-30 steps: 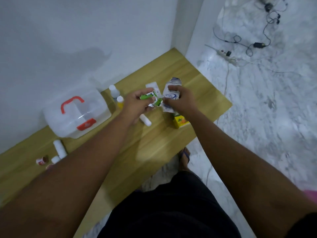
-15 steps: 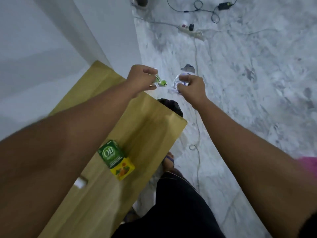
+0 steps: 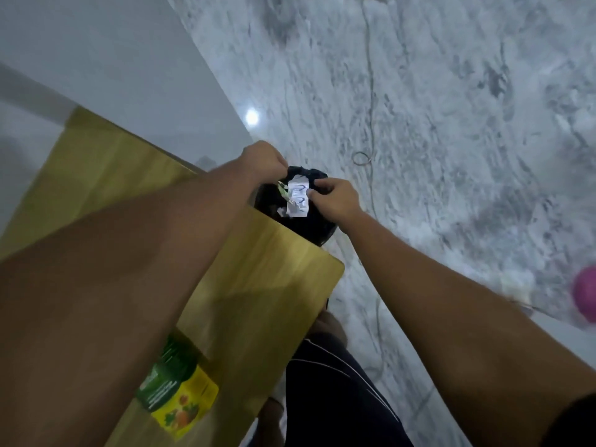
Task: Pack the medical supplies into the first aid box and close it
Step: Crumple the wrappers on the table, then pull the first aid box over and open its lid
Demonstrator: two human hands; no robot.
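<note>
**A:** Left hand (image 3: pixel 264 161) curled into a near fist, thumb and fingers pinching a small green-and-white scrap (image 3: pixel 283 188). Right hand (image 3: pixel 335 196) pinched on the edge of a white wrapper (image 3: pixel 298 201) with blue print. Both held past the far corner of the wooden table (image 3: pixel 274 262), directly above a black bag-lined bin (image 3: pixel 309 224) on the marble floor (image 3: pixel 451 124).

**B:** Supplies or rubbish?

**A:** Cannot tell for certain; looks like torn packaging poised over the bin, judged to be on its way to being dropped in rather than packed.

**B:** And the first aid box?

**A:** Not in frame. No view of its lid or contents, so open or closed cannot be told.

**B:** Anything of the task visible at all?

**A:** Only a green-and-yellow carton (image 3: pixel 177 391) lying on the table near the left forearm, partly hidden by it, well apart from both hands. Unpacked as it lies.

**B:** Progress, then?

**A:** Judged early or midway at best: at least that carton left to go in, box yet to be reached, closing not shown. Beyond the table, a loose cable (image 3: pixel 371 91) across the floor and a pink object (image 3: pixel 585 293) at the right edge.
</note>
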